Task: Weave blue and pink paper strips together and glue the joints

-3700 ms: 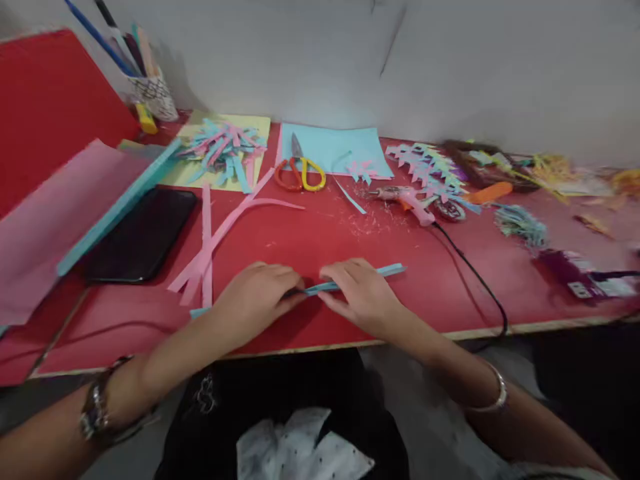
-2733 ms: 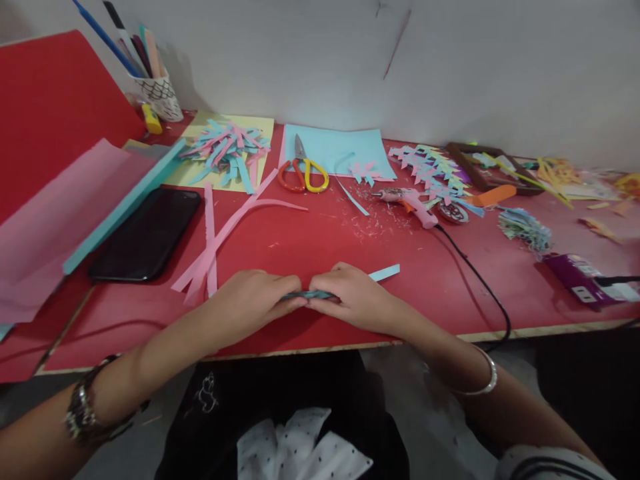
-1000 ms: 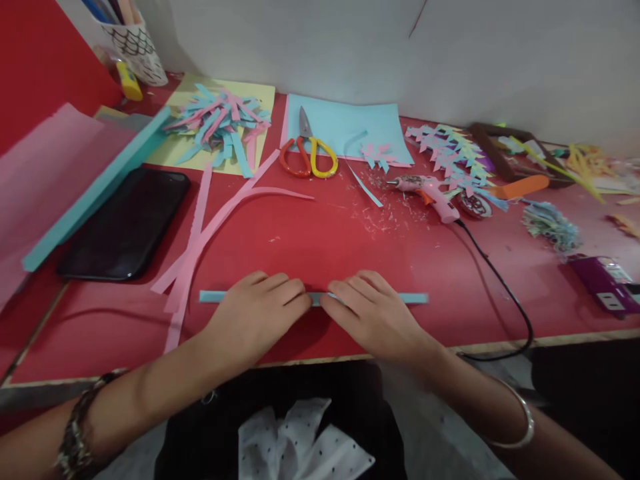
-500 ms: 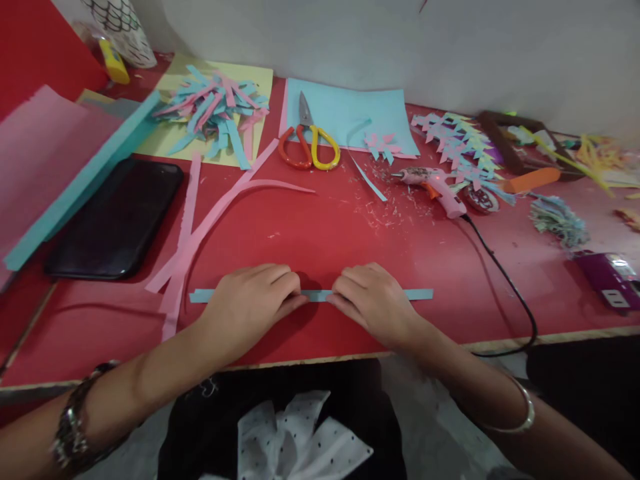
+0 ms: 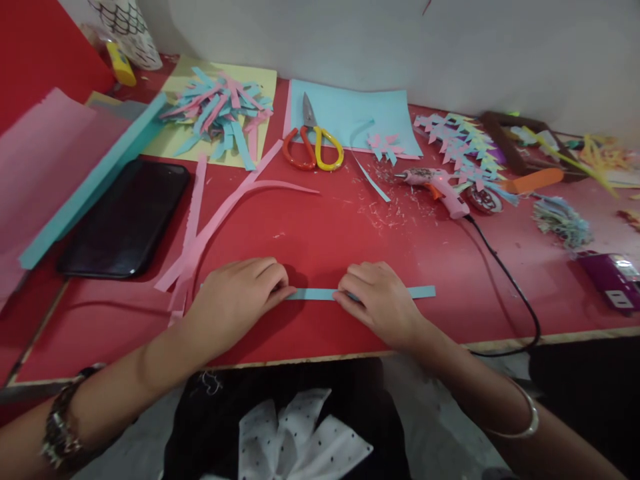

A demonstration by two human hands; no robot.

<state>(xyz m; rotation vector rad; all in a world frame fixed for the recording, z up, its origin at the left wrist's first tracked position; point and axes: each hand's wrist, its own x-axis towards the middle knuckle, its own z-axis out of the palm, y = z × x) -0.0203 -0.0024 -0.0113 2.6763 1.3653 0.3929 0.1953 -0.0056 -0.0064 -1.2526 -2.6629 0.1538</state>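
The red desk (image 5: 340, 233) carries a brown tray (image 5: 506, 149) holding small pale pieces at the back right, and a patterned white cup (image 5: 134, 35) at the back left, its mouth out of view. Near the front edge, the left hand (image 5: 245, 293) and right hand (image 5: 381, 301) each pinch, in a thumb-and-finger grip, one light-blue paper strip (image 5: 314, 294), long axis running left-right.

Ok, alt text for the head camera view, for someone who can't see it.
A person's left hand and right hand hold a blue paper strip on a red table. Beyond lie scissors and a pink glue gun, with a black phone at left.
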